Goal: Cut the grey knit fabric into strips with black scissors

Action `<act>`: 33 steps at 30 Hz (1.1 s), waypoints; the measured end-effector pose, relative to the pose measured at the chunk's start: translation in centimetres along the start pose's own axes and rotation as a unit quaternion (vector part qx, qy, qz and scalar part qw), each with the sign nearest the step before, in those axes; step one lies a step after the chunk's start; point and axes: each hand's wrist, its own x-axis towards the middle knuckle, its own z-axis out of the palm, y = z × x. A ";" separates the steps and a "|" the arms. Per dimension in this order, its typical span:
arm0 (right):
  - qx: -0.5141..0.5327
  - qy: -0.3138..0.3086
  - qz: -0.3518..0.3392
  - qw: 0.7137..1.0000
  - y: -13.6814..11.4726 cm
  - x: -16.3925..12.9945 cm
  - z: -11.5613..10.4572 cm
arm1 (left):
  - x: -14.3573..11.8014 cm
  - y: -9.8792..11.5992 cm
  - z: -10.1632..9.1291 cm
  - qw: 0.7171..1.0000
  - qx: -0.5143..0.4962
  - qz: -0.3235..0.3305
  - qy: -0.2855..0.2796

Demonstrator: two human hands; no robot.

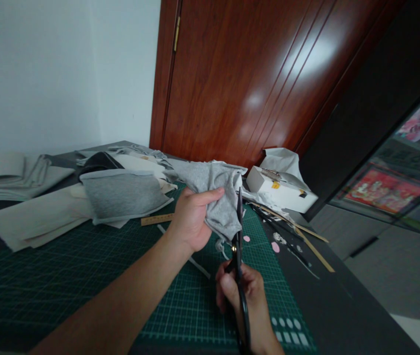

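My left hand [194, 219] is closed on a piece of grey fabric [219, 180], thumb on top and the other fingers hidden beneath. The fabric hangs loosely in folds above the mat. In my right hand [245, 291] is a pair of black-handled scissors [240, 212], blades pointing away from me. The blades stand along the fabric's right edge; I cannot tell whether the cloth lies between them. Below the fabric, a thin grey strip [199, 266] rests on the green cutting mat [150, 281].
Folded grey cloth [124, 195] and pale cloth [43, 217] lie on the left. A wooden ruler [156, 219] is on the mat. At the right are a white box [282, 190], wooden strips [315, 251] and pink scraps [275, 247]. A brown door [228, 84] stands behind.
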 end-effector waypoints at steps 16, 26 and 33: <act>-0.006 0.038 0.014 0.999 -0.1 0.3 0.0 | -0.2 0.1 -0.2 0.999 0.040 0.000 -0.004; -0.003 0.042 -0.001 0.999 0.2 0.3 -0.1 | -0.5 0.0 0.1 0.997 0.072 0.005 -0.003; -0.001 0.049 0.007 0.999 0.2 0.4 -0.1 | -0.5 0.0 -0.1 0.996 0.086 -0.003 -0.005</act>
